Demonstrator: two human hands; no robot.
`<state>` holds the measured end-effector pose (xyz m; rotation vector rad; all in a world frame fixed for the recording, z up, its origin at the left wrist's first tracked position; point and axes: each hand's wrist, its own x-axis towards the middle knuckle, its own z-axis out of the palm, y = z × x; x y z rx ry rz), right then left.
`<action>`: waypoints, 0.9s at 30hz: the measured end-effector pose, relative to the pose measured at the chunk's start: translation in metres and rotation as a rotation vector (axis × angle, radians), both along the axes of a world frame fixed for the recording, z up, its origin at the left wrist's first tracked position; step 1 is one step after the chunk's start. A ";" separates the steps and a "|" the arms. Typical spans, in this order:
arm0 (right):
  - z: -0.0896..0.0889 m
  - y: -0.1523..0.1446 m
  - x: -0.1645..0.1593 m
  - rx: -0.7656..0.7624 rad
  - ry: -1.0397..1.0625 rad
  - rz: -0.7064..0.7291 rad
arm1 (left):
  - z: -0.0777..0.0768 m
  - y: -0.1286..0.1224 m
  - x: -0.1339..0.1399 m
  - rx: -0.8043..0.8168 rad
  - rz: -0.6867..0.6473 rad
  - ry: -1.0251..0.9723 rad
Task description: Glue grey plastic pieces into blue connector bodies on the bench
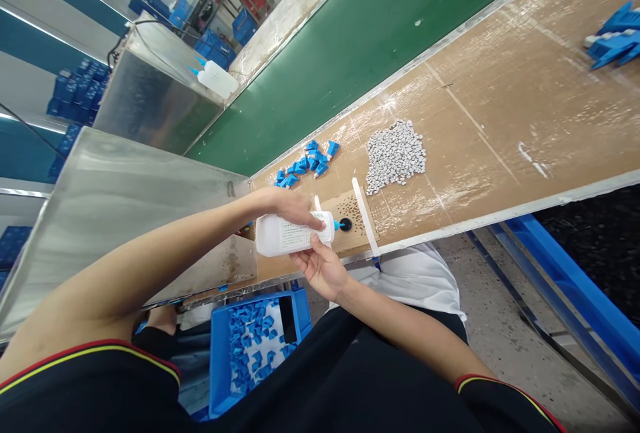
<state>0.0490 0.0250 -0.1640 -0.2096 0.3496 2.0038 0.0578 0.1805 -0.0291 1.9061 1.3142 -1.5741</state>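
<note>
A white squeeze bottle (pixel 280 238) with green print lies on its side between my hands. My left hand (pixel 295 207) wraps over its top near the neck. From below, my right hand (pixel 323 267) grips the neck end, thumb against the bottle and some fingers hidden underneath. The bottle's blue nozzle (pixel 339 225) points right, at a small round black piece (pixel 346 224). That piece sits on a speckled brown board (pixel 353 206) on the bench; whether the nozzle touches it I cannot tell. A white strip (pixel 366 218) crosses the board.
Small blue parts (pixel 311 161) and a pile of grey-white pieces (pixel 397 156) lie on the brown bench (pixel 480 119). Behind runs a green belt (pixel 320 53). A metal box (pixel 125 199) stands left. Below is a blue crate (pixel 217 353) with blue parts and a phone (pixel 287 318).
</note>
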 end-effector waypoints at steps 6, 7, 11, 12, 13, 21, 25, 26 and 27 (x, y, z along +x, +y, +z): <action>-0.002 0.002 0.000 -0.008 0.019 -0.021 | 0.002 0.001 0.006 -0.003 0.032 0.012; -0.003 0.002 0.000 -0.003 0.012 -0.023 | 0.002 0.001 0.006 0.000 0.038 0.007; -0.004 0.002 0.000 -0.001 -0.001 -0.033 | 0.003 0.001 0.007 0.010 0.045 -0.012; -0.004 0.002 0.000 -0.006 -0.001 -0.033 | 0.003 0.001 0.008 0.007 0.044 -0.012; -0.003 0.003 0.001 -0.013 0.001 -0.032 | 0.003 0.001 0.008 0.002 0.040 -0.010; -0.001 0.001 0.005 -0.028 0.044 -0.011 | 0.004 0.000 0.002 -0.052 0.009 -0.019; 0.000 -0.004 0.003 -0.021 0.005 0.012 | 0.004 -0.004 -0.017 -0.039 0.092 -0.101; 0.000 -0.005 0.002 -0.014 -0.015 0.024 | 0.004 -0.006 -0.024 -0.041 0.132 -0.125; -0.001 -0.007 0.001 -0.004 -0.037 0.038 | 0.003 -0.007 -0.032 -0.043 0.177 -0.156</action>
